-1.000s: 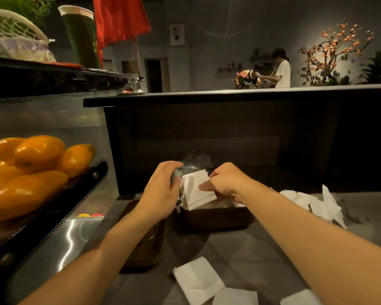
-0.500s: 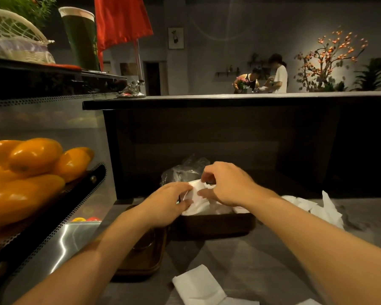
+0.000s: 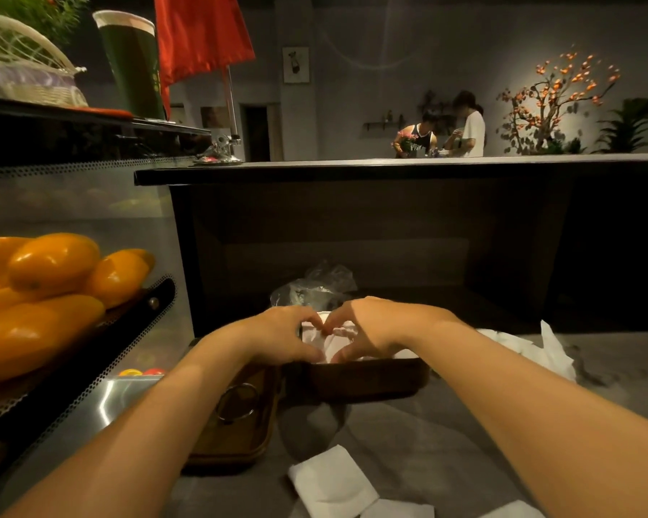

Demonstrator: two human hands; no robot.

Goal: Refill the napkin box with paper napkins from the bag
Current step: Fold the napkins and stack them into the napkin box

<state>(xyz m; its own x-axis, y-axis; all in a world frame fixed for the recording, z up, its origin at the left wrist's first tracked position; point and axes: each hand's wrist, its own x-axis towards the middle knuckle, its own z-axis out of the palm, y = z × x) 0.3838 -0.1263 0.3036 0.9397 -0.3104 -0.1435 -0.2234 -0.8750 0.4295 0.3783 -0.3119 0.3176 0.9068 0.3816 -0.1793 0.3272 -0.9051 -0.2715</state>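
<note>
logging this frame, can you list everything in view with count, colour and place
napkin box: one, dark brown, centre counter
napkins in box: white stack, under both hands
plastic bag: one, clear, behind box
loose napkins: three, white, near edge
crumpled napkins: white pile, right of box
wooden tray: one, brown, left of box
yellow fruit: several, display case at left
red flag: one, upper shelf
people: two, background
left hand: pressing napkins
right hand: pressing napkins

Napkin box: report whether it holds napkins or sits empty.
Holds napkins. White napkins show above the dark napkin box rim, pressed down by the left hand and right hand.
</note>
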